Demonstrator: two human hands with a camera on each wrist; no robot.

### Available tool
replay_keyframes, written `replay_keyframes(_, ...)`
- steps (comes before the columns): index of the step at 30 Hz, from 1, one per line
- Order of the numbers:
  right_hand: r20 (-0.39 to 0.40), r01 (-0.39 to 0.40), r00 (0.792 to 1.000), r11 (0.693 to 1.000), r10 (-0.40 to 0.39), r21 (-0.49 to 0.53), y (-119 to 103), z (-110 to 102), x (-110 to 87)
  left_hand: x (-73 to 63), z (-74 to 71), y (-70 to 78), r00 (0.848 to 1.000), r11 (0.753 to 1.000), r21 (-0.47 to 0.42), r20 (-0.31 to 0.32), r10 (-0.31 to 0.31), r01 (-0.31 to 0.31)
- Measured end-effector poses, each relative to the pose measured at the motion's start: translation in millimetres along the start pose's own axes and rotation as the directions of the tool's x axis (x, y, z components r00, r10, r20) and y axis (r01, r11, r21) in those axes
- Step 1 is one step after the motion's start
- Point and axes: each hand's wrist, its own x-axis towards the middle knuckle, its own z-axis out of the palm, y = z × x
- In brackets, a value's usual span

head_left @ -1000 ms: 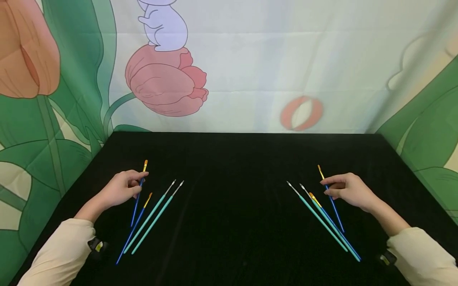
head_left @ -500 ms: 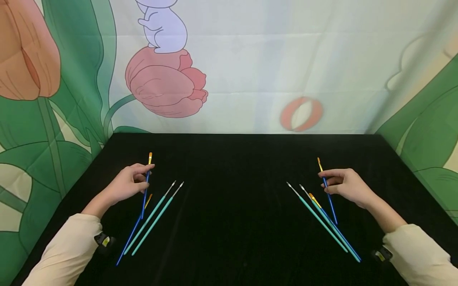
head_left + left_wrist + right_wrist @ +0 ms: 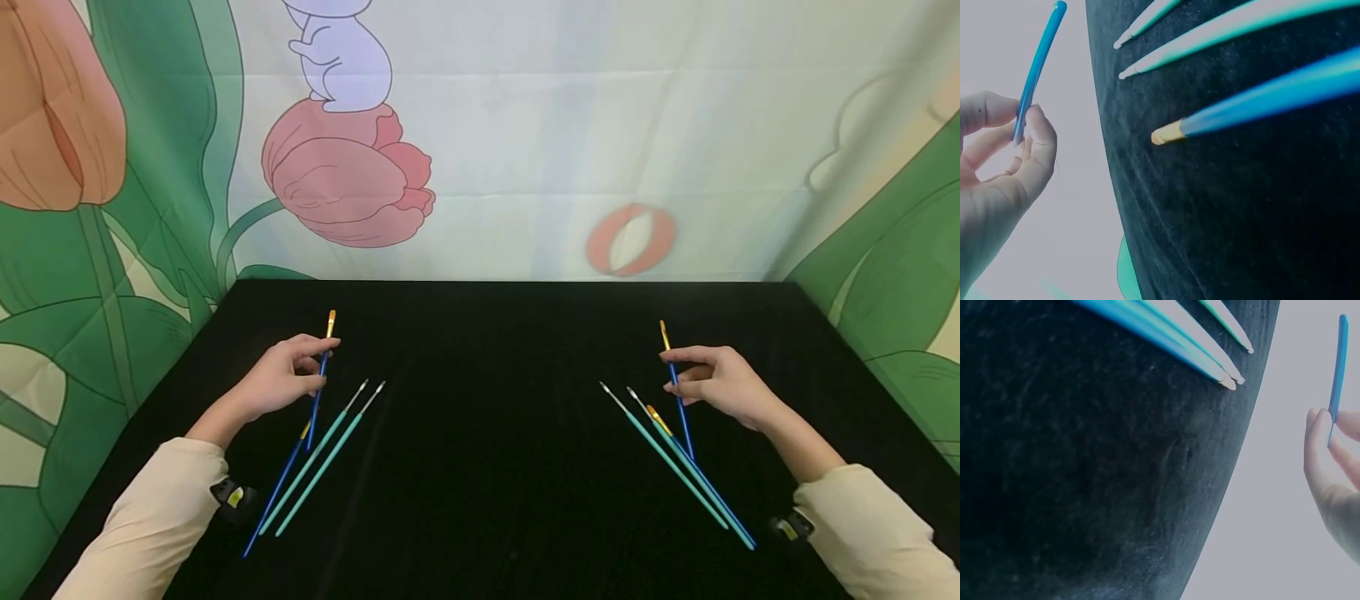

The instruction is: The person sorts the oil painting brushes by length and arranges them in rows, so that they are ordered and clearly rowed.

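Note:
My left hand (image 3: pixel 285 379) pinches a blue paintbrush (image 3: pixel 323 364) between thumb and fingers, its orange bristles pointing away from me. On the right, my right hand (image 3: pixel 720 383) grips another blue paintbrush (image 3: pixel 681 408) the same way, bristle end up. Beneath the left hand lie a second blue paintbrush (image 3: pixel 277 492) and two teal paintbrushes (image 3: pixel 330 454), side by side at a slant. A matching group by the right hand has two teal paintbrushes (image 3: pixel 667 454) and a blue paintbrush (image 3: pixel 720 498) lying along one of them. In the left wrist view the held brush's blue handle (image 3: pixel 1041 56) sticks up from the fingertips.
A black cloth (image 3: pixel 487 467) covers the table, and a wide stretch of it separates the two brush groups. Behind the table hangs a curtain (image 3: pixel 510 150) printed with tulips and leaves. Dark wrist cameras sit under both cream sleeves (image 3: pixel 165 500).
Both hands have moved inward and farther from me, carrying their blue paintbrushes toward the table's middle. The paintbrushes lying on the cloth have stayed in place.

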Motion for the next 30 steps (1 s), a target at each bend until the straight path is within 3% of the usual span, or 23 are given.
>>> replay_keyframes(9, -0.013, 0.03, 0.999, 1.0, -0.03, 0.002, -5, 3, 7.1, 11.3, 2.2, 5.9, 1.0, 1.0, -0.026, 0.011, 0.018, -0.018)
replay_keyframes(30, -0.037, 0.054, 0.998, 0.999, -0.054, 0.007, -19, 7, 22.7, 41.3, 2.5, 20.8, 1.0, 0.999, 0.036, 0.023, 0.016, -0.016)
